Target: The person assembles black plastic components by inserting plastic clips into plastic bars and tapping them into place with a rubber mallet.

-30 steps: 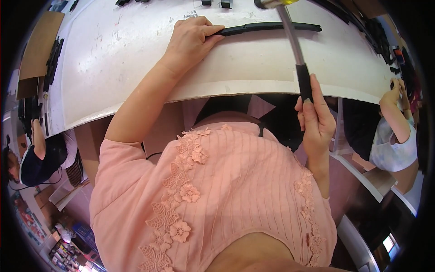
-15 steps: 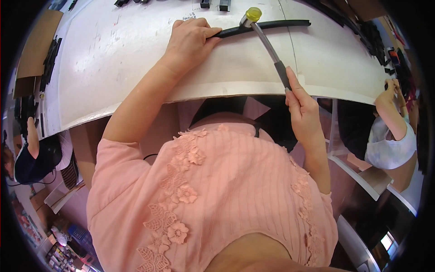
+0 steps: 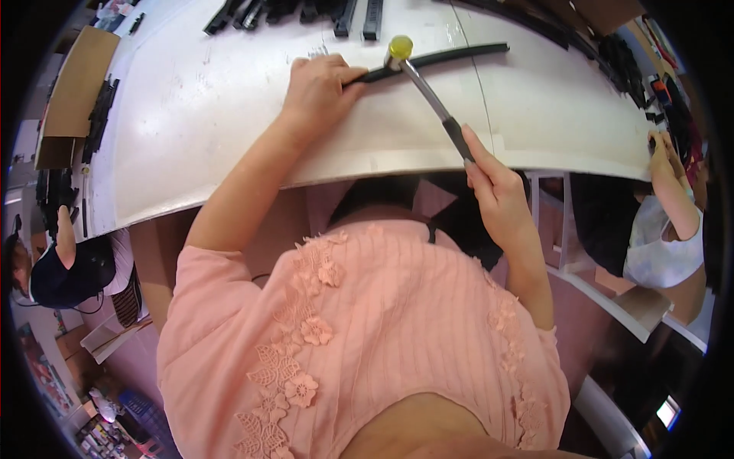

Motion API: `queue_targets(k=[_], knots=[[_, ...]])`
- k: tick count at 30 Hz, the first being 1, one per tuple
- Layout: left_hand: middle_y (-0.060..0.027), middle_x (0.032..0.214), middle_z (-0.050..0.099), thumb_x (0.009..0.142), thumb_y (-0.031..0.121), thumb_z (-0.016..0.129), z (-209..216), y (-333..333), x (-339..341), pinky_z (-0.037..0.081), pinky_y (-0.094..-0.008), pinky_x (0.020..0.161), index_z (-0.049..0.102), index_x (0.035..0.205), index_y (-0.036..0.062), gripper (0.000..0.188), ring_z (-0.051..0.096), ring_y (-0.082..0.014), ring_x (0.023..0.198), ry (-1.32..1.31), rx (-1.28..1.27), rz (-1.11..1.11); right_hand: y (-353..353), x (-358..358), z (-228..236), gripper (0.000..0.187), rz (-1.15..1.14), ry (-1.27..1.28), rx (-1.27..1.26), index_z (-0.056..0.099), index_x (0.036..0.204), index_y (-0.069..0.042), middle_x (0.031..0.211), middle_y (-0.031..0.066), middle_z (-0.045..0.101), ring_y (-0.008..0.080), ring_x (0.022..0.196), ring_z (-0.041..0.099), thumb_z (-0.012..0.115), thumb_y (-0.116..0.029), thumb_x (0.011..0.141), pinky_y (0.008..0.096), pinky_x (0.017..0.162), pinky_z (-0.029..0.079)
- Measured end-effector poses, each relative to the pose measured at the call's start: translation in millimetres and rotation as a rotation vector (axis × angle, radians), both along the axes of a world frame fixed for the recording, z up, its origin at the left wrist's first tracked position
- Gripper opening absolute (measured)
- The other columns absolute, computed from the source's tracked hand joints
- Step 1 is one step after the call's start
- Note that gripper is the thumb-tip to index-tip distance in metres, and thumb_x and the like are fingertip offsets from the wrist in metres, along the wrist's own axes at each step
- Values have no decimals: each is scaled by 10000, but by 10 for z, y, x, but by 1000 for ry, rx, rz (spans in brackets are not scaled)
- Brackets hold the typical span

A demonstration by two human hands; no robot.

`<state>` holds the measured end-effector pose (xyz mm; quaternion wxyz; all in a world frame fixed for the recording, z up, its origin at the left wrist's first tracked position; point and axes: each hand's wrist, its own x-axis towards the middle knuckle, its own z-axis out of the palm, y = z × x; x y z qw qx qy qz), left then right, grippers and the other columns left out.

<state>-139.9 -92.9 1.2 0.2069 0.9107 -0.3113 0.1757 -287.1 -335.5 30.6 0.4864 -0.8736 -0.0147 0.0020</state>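
A long, thin, slightly curved black strip [image 3: 459, 55] lies across the white table. Its left end is pinched under the fingers of my left hand [image 3: 319, 92], which rests on the tabletop. In my right hand [image 3: 497, 183] is a mallet [image 3: 428, 93] with a yellow face, a metal shaft and a dark grip. The mallet's head is over the strip, to the right of my left hand; whether it touches the strip I cannot tell. My right hand stays out past the table's front edge, closed round the grip.
Several black strips and channel pieces [image 3: 372, 19] lie at the table's far side, with more dark parts [image 3: 623, 69] at the far right. An open cardboard box [image 3: 67, 92] stands at the left. One person [image 3: 65, 264] works at the left, another [image 3: 665, 229] at the right.
The whole view has shifted, so more black pieces show at the far side. My left hand keeps its hold on the strip; the mallet's head sits slightly nearer that hand.
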Motion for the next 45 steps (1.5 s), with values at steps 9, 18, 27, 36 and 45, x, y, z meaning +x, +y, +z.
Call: queue_targets(k=[9,18,27,36,45], knots=[[-90,813,567,793,2,608,399,309,340,429,-275,662,629,932,6,140,540,-198,744,-166,-506,39,-432,-399,-129,456,-309,-112,498,369,1368,-99,716,-10,490,8,509,343,415,-32,920,138,434,269],[-184,868,649,840,250,553,659,684,2307,452,-366,734,653,938,-10,296,607,-301,791,9,-502,501,-693,-608,-215,420,-521,-142,598,383,1360,-115,704,-11,483,10,489,355,415,-92,942,137,407,296],[-134,1032,628,823,404,509,747,264,2436,421,-419,885,656,1034,139,369,573,-306,989,-132,204,694,-925,-765,-305,443,-614,-140,580,390,1360,-129,719,-11,488,9,486,350,431,-52,925,138,410,289],[-89,981,628,813,105,544,234,-1672,1575,390,-418,851,592,1116,109,307,543,-253,985,-397,306,-180,-1004,-688,-382,456,-574,-139,651,368,1370,-119,729,-5,494,10,489,350,433,-54,923,133,417,291],[-135,1031,559,898,118,463,221,-1629,1368,439,-346,763,532,1202,108,312,561,-271,892,146,154,-158,-979,-729,-381,456,-573,-80,609,369,1368,-105,717,-2,488,11,476,342,443,-57,921,137,416,286]])
